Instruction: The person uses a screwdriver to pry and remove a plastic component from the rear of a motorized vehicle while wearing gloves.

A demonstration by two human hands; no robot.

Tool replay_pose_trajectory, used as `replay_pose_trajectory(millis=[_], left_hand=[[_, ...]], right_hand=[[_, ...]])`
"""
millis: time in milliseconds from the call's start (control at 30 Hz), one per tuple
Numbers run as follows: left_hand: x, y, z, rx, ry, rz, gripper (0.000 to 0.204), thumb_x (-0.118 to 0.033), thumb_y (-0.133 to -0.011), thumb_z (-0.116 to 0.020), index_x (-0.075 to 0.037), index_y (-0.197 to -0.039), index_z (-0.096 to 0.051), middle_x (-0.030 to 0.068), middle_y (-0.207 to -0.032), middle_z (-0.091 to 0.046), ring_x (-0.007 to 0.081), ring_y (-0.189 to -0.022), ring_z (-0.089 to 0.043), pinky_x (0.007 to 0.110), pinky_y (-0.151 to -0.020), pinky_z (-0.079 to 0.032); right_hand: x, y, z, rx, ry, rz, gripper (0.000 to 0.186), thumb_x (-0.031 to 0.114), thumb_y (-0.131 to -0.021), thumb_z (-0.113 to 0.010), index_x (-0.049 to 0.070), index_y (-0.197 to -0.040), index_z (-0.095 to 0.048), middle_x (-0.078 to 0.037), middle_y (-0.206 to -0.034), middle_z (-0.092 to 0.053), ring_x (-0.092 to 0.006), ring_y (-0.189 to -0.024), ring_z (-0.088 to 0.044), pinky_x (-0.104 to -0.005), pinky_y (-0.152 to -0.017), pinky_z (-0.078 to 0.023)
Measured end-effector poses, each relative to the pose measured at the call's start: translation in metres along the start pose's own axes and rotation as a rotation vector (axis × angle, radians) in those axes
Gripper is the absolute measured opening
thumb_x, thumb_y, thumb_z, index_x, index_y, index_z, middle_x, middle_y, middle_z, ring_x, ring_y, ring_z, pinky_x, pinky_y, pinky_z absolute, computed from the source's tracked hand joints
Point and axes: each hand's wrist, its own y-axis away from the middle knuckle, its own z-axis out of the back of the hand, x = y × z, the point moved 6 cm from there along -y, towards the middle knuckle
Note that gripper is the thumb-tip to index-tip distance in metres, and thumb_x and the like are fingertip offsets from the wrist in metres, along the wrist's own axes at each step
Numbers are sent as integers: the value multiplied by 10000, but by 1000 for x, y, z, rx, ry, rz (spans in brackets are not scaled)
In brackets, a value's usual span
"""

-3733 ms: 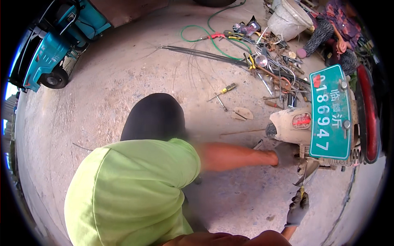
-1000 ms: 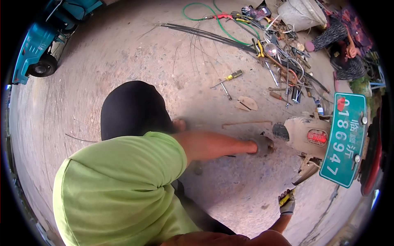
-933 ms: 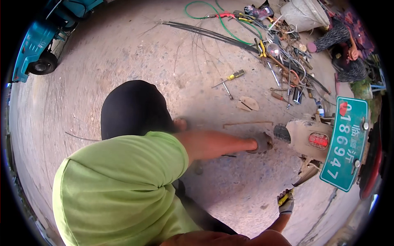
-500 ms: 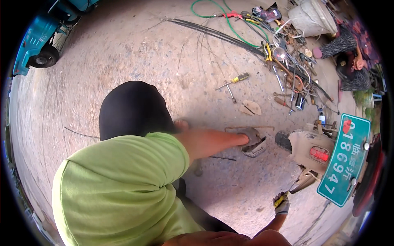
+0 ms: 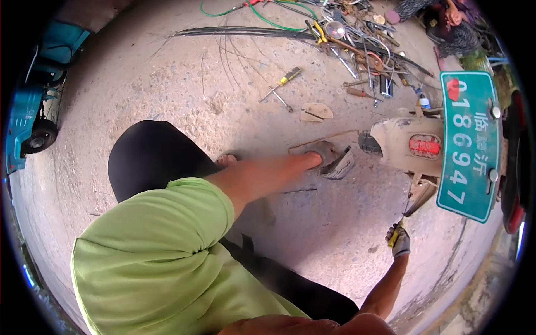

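My left hand, in a grey glove, grips a curved, dirty part on the concrete floor, left of the vehicle. Its fingertips are partly hidden. My right hand, also gloved, is closed on a yellow-handled screwdriver, whose shaft points up toward the underside of a two-wheeler's muddy rear fender. The fender carries a red reflector, beside a green licence plate and a red tail light. My bent black-clad knee is at left.
Scattered tools, long black rods and a green hose lie beyond my hands. A screwdriver and flat pieces are nearer. Another person sits at top right. A teal three-wheeler stands at left.
My left hand has left the fender and moved leftward, now with the curved part on the floor. My right hand still holds the screwdriver, a little higher than half a second ago. The view has shifted.
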Motion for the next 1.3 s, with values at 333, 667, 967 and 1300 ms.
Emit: replay_pose_trajectory(millis=[333, 667, 967, 1300], left_hand=[[-53, 42, -24, 74, -361, -184, 436, -460, -909, -616, -106, -1132, -738, 163, -1155, -721, 326, -1081, -687, 427, -944, -523], [-97, 179, -171, 579, -661, -643, 397, -400, -950, -554, -121, -1182, -716, 166, -1199, -679, 350, -1145, -640, 465, -989, -492], [-60, 173, -205, 729, -820, -566, 387, -408, -906, -597, -149, -1153, -746, 138, -1225, -703, 332, -1132, -668, 474, -935, -521], [-91, -16, -109, 113, -825, -349, 487, -445, -931, -559, -71, -1204, -710, 166, -1269, -690, 346, -1182, -652, 455, -1003, -497]], right_hand=[[4, 38, 15, 36, 37, 141, 272, 257, -1039, -612, 27, -1180, -652, -57, -901, -688, -151, -710, -637, -289, -636, -530], [-68, 63, 90, -159, 72, 37, 234, 294, -1004, -665, 79, -1098, -665, -33, -843, -691, -127, -648, -627, -273, -562, -484], [-108, 69, 117, -180, 95, -10, 208, 265, -974, -719, 76, -991, -632, -25, -761, -628, -103, -584, -546, -252, -511, -410], [-101, 88, 107, -217, 124, 12, 258, 307, -985, -712, 62, -965, -635, -23, -748, -620, -100, -582, -538, -238, -509, -385]])
